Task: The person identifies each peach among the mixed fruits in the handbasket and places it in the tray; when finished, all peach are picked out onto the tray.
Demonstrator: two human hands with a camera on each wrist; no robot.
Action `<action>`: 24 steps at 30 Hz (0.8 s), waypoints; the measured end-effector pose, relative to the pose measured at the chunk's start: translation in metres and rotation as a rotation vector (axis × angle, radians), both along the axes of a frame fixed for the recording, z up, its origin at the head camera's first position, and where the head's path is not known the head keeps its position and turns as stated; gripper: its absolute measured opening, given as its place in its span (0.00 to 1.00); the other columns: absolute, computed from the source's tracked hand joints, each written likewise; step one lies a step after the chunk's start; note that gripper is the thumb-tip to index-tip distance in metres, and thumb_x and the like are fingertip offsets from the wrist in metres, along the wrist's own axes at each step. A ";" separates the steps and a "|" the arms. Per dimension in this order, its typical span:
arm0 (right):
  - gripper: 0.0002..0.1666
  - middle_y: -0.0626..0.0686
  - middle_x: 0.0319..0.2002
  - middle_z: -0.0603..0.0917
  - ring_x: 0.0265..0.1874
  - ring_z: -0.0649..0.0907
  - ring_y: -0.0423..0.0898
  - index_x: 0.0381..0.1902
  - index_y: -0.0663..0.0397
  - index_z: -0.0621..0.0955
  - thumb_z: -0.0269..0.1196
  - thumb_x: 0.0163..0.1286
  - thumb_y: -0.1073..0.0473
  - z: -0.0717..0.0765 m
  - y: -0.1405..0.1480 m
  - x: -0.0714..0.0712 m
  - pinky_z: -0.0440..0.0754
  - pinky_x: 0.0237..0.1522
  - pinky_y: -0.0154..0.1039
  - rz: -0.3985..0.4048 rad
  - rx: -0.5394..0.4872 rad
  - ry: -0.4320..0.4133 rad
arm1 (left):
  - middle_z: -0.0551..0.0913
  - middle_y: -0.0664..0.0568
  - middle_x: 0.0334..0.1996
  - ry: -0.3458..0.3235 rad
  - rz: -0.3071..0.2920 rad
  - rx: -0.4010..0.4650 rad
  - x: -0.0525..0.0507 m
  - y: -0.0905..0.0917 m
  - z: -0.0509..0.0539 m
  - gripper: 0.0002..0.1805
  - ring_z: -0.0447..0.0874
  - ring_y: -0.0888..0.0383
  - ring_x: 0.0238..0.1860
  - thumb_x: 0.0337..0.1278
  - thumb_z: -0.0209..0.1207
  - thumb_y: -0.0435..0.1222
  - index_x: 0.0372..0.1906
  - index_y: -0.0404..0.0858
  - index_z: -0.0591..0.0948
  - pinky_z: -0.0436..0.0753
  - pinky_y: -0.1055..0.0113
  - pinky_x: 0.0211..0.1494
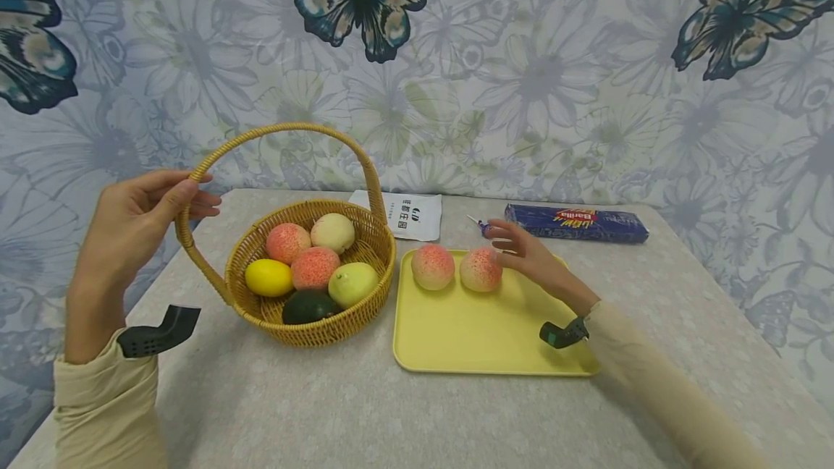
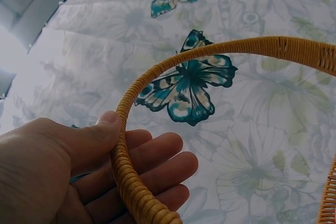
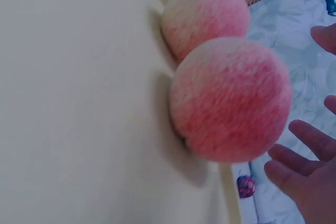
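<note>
My left hand (image 1: 140,212) pinches the side of the wicker basket's handle (image 2: 128,174) between thumb and fingers. The basket (image 1: 313,335) holds two red peaches, a pale peach (image 1: 333,233), a yellow lemon (image 1: 268,278), a yellow-green fruit (image 1: 353,284) and a dark green avocado (image 1: 310,307). My right hand (image 1: 531,259) hovers at the right of a peach (image 1: 481,270) on the yellow tray (image 1: 482,339). Its fingers (image 3: 302,163) are spread and hold nothing; whether a fingertip touches the peach is unclear. A second peach (image 1: 433,267) sits left of it on the tray.
Behind the tray lies a blue Barilla pasta package (image 1: 576,224). A small wrapped lollipop (image 1: 483,227) is near my right fingers. A white printed packet (image 1: 410,216) lies behind the basket, in front of the butterfly-patterned wall covering (image 1: 521,93).
</note>
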State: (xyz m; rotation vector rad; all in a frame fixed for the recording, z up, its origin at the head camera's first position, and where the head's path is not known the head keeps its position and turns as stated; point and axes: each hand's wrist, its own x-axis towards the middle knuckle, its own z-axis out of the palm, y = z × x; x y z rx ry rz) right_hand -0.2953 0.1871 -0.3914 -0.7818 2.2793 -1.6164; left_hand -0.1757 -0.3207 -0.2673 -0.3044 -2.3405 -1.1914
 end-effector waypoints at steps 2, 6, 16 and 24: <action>0.38 0.64 0.70 0.62 0.69 0.61 0.66 0.74 0.50 0.57 0.58 0.71 0.59 0.007 -0.004 0.001 0.64 0.65 0.61 -0.006 -0.036 0.001 | 0.86 0.63 0.31 0.001 0.002 -0.003 0.000 0.000 0.000 0.16 0.86 0.69 0.31 0.69 0.52 0.36 0.55 0.32 0.79 0.78 0.84 0.41; 0.37 0.61 0.69 0.63 0.69 0.63 0.62 0.73 0.46 0.58 0.60 0.70 0.58 0.020 -0.016 0.003 0.65 0.66 0.59 -0.011 -0.071 0.029 | 0.86 0.63 0.31 0.002 0.004 -0.005 0.000 0.000 0.001 0.16 0.86 0.69 0.31 0.69 0.53 0.36 0.55 0.32 0.79 0.78 0.84 0.41; 0.35 0.55 0.68 0.67 0.66 0.69 0.55 0.71 0.48 0.63 0.59 0.69 0.64 0.043 -0.077 0.006 0.67 0.66 0.51 0.182 -0.071 0.120 | 0.87 0.56 0.31 0.016 -0.018 0.005 -0.001 -0.001 -0.001 0.15 0.86 0.67 0.32 0.68 0.53 0.35 0.54 0.31 0.79 0.79 0.83 0.40; 0.36 0.52 0.68 0.67 0.66 0.70 0.50 0.71 0.46 0.63 0.61 0.68 0.60 0.058 -0.130 0.009 0.72 0.64 0.45 0.325 -0.031 0.159 | 0.87 0.60 0.31 0.024 -0.019 0.001 -0.001 0.000 -0.001 0.16 0.86 0.68 0.32 0.69 0.53 0.35 0.54 0.30 0.79 0.79 0.83 0.41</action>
